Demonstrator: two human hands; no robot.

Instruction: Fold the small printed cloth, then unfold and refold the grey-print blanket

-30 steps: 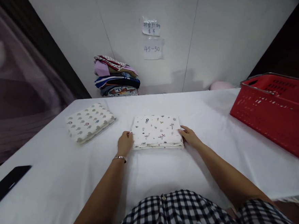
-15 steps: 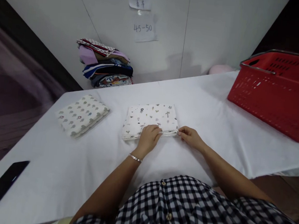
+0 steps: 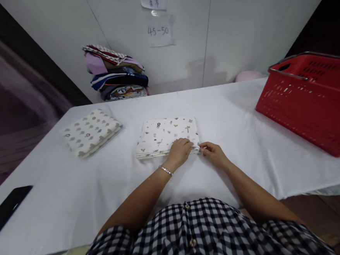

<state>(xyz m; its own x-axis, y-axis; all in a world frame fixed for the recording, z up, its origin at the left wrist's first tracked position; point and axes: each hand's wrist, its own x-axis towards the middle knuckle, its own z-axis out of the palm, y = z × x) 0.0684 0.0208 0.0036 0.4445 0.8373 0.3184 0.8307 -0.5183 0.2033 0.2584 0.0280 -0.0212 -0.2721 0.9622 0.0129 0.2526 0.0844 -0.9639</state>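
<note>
A folded white cloth (image 3: 166, 133) printed with small plants and animals lies in the middle of the table, its layered front edge towards me. My left hand (image 3: 180, 151) is over that front edge near the right end, fingers together and closed on the fabric; the thumb is partly hidden. At the front right corner, my right hand (image 3: 213, 153) pinches the edge of the same cloth between thumb and fingers. The two hands are close together, with the corner between them.
Left of it lies another folded cloth (image 3: 91, 131) with a grey-green pattern. A black phone-like object (image 3: 3, 213) rests at the near left. Stacked folded fabrics (image 3: 118, 75) stand by the wall. A red basket (image 3: 308, 106) occupies the right side of the white-covered table (image 3: 231, 116).
My left hand has slid right along the cloth's front edge, closer to my right hand. The right hand stays at the corner. The view has shifted slightly.
</note>
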